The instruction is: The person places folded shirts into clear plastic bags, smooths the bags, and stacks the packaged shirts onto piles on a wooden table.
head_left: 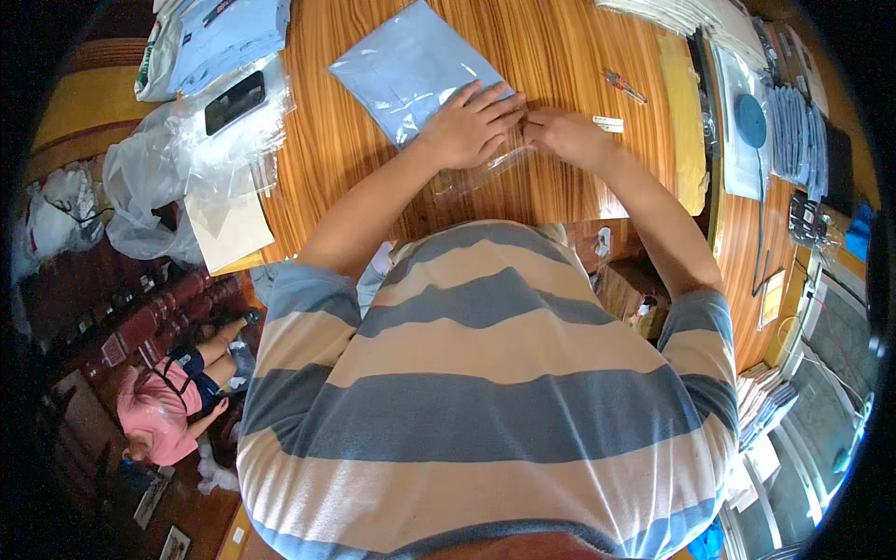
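A folded light blue garment [411,70] in a clear plastic bag lies slanted on the wood-grain table [327,177]. My left hand [471,126] rests flat on its near right corner, fingers spread, pressing on the plastic. Just to the right, my right hand [569,136] has its fingertips pinched together at the edge of the clear plastic bag [485,170]. The loose end of the bag, crinkled and see-through, spreads below both hands toward my body. How much plastic sits between the right fingertips is partly hidden.
At the left are a stack of light blue garments [229,42], a black phone [235,103] on clear bags, and a crumpled plastic bag [140,191]. A small cutter [623,86] lies to the right, near a yellow strip [684,131]. Folded blue garments [798,140] stand farther right. A person in pink [163,411] sits at lower left.
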`<state>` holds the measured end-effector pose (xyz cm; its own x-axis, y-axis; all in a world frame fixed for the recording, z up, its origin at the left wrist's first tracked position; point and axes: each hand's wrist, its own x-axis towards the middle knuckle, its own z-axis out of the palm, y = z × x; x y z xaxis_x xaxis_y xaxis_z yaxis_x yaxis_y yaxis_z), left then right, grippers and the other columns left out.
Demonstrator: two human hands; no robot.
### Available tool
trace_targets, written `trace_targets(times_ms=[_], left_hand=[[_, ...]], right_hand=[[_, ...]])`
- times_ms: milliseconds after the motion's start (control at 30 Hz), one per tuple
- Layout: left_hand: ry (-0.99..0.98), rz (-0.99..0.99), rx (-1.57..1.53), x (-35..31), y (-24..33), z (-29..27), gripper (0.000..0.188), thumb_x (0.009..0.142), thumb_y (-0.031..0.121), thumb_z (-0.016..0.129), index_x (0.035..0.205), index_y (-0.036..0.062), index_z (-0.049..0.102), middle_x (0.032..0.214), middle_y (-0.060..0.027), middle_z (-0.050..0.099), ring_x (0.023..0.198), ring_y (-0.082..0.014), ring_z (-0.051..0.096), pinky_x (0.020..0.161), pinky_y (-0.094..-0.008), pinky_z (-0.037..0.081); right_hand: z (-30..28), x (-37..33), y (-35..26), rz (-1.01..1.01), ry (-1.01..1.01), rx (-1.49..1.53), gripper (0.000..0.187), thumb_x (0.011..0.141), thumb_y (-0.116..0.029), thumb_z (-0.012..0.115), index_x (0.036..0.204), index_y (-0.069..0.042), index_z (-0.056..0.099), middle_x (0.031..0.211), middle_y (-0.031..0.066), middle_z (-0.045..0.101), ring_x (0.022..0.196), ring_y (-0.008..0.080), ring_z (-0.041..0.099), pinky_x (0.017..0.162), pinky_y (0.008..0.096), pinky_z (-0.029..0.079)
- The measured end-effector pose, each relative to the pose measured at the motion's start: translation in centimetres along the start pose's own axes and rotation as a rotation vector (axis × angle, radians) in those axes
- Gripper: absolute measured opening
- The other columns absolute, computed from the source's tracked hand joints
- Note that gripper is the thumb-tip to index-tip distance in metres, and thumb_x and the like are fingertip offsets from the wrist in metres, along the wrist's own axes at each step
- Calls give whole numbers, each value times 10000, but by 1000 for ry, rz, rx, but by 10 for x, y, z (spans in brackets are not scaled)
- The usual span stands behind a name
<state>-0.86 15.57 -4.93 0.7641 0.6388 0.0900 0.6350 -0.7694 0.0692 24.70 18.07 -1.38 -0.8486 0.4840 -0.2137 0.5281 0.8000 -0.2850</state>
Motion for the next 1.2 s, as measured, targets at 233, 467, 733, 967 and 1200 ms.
trace_targets(times_ms=[233, 467, 733, 967, 1200], left_hand=[[-13, 34, 17, 0, -2, -2, 554, 1034, 430, 469, 1550, 230, 465, 1682, 5, 314, 1543, -276, 272, 1256, -533, 197], [6, 40, -2, 2, -2, -5, 550, 1038, 417, 477, 1563, 254, 448, 1665, 10, 351, 1537, -267, 282, 1253, -530, 210], [101, -78, -489, 14, -15, -15, 484, 1065, 284, 460, 1543, 210, 480, 1625, -48, 418, 1520, -284, 343, 1268, -492, 215], [-104, -29, -30, -4, -7, -9, 565, 949, 279, 618, 1483, 111, 542, 1673, 5, 317, 1555, -242, 253, 1294, -482, 173], [4, -6, -131, -4, -10, 2, 745, 887, 282, 684, 1581, 291, 414, 1693, 11, 277, 1553, -255, 260, 1278, -513, 198]], right_hand=[[8, -33, -17, -234, 212, -219, 171, 877, -145, 615, 996, -23, 634, 1022, 94, 586, 1003, 269, 637, 823, 374, 572], [0, -52, -43, -151, 266, -224, 212, 871, -176, 629, 1033, -41, 654, 1081, 96, 606, 1023, 277, 608, 917, 399, 531], [14, -2, -50, 13, 208, 78, 367, 838, -236, 757, 1133, -34, 677, 1151, 119, 634, 1144, 321, 598, 1008, 435, 490], [12, 19, -61, -44, 295, -54, 303, 833, -203, 734, 1091, -54, 676, 1147, 123, 641, 1138, 305, 609, 1003, 444, 499], [27, 22, -55, -88, 202, -111, 181, 860, -128, 614, 1025, -65, 655, 1154, 113, 632, 1098, 291, 628, 983, 407, 518]])
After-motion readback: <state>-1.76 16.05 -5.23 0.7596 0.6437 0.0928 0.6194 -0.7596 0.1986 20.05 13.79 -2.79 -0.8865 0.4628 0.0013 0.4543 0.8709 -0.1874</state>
